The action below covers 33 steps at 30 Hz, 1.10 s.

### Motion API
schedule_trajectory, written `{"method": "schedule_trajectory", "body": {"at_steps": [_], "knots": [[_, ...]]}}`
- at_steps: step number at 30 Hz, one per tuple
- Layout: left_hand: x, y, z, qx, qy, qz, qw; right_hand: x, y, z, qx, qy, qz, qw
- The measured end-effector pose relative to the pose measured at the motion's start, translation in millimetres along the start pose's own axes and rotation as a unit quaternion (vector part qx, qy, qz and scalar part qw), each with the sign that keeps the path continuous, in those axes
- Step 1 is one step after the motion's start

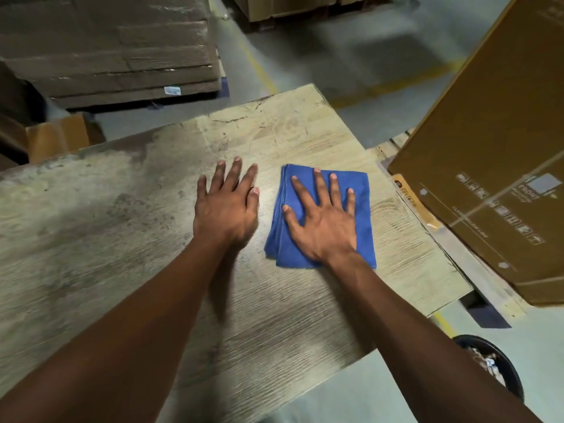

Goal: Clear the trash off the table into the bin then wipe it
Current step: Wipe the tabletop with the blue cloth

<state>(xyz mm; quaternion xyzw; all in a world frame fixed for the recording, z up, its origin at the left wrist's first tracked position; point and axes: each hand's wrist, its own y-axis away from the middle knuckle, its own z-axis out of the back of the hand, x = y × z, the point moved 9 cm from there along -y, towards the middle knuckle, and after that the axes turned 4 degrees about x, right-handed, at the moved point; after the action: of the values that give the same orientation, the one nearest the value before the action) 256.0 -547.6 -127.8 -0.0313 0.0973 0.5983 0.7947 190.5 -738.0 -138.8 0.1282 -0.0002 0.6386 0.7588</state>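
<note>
— On the bench (122, 227), where are your hands?

— Both are stretched out ahead of me, arms nearly straight, palms down. My left hand (227, 206) lies flat on the bare wood with its fingers (233, 175) straight and close together, pointing away from me and holding nothing. My right hand (323, 218) presses flat on a folded blue cloth (363, 209), fingers spread wide and straight, thumb out toward the left hand. Nothing is pinched or curled round; the palm simply bears down on the fabric.

— How does the cloth lie?

— It sits on the right part of the bench, just beside my left hand but not touching it. It is folded into a rough rectangle, its long axis running away from me and tilted slightly, in line with my right forearm. The layered fold edges show along its left side.

— And the bin?

— A dark round bin (515, 380) stands on the floor off the bench's near right corner, with crumpled trash (485, 361) inside.

— Anything else around?

— A big brown cardboard box (488, 148) with printed handling symbols rests on a wooden pallet (396, 145) to the right. Flattened cardboard (106, 47) is stacked beyond the bench on the left. The wood looks greyer and smudged toward the left.
</note>
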Motion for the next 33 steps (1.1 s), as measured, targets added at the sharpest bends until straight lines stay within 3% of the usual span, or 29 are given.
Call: {"method": "schedule_trajectory", "body": {"at_steps": [8, 17, 20, 26, 33], "knots": [[0, -3, -3, 0.002, -0.006, -0.003, 1.0, -49, -101, 29, -0.006, -0.025, -0.114, 0.993], [0, -1, -2, 0.008, -0.009, 0.0, 1.0, -2, 55, -11, 0.007, -0.028, -0.066, 0.997], [1, -2, -1, 0.003, -0.008, -0.001, 1.0, -17, 20, -3, 0.005, -0.013, -0.07, 0.997], [-2, -2, 0, 0.008, -0.007, -0.004, 1.0, -90, -60, 24, -0.001, -0.034, -0.161, 0.986], [4, -3, -1, 0.024, -0.007, -0.008, 1.0, -97, 85, -6, -0.032, -0.065, -0.224, 0.972]]}}
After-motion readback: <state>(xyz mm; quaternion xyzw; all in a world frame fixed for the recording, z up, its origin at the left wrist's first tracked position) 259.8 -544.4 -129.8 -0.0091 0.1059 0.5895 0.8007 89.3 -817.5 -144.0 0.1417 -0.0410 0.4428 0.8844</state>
